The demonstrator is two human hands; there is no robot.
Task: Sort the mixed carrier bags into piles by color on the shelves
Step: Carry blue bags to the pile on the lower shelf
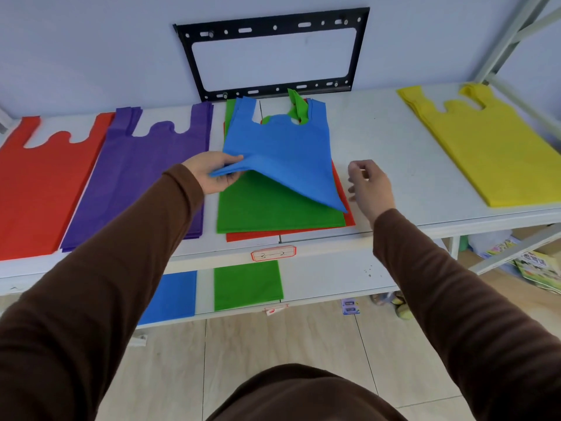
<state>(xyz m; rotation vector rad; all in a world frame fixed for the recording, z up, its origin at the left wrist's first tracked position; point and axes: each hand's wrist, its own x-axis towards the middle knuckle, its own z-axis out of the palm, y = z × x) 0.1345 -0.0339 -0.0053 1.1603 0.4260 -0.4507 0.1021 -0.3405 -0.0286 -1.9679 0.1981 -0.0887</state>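
Note:
On the upper white shelf (pixel 379 141) a mixed stack lies in the middle. Its top blue bag (pixel 282 150) has its lower left corner lifted, pinched by my left hand (pixel 209 174). Under it lie a green bag (pixel 267 208) and a red bag (pixel 303 233). My right hand (pixel 368 185) hovers just right of the stack, fingers apart, holding nothing. Sorted piles lie on the same shelf: red (pixel 39 180) at far left, purple (pixel 139 177) beside it, yellow (pixel 491 147) at right. On the lower shelf lie a blue pile (pixel 173 296) and a green pile (pixel 247 287).
A black metal bracket (pixel 273 53) hangs on the wall behind the stack. A red-edged label (pixel 273 253) is stuck on the shelf's front edge. Shelf uprights (pixel 510 41) rise at right. Booklets (pixel 537 268) and small items lie on the floor at lower right.

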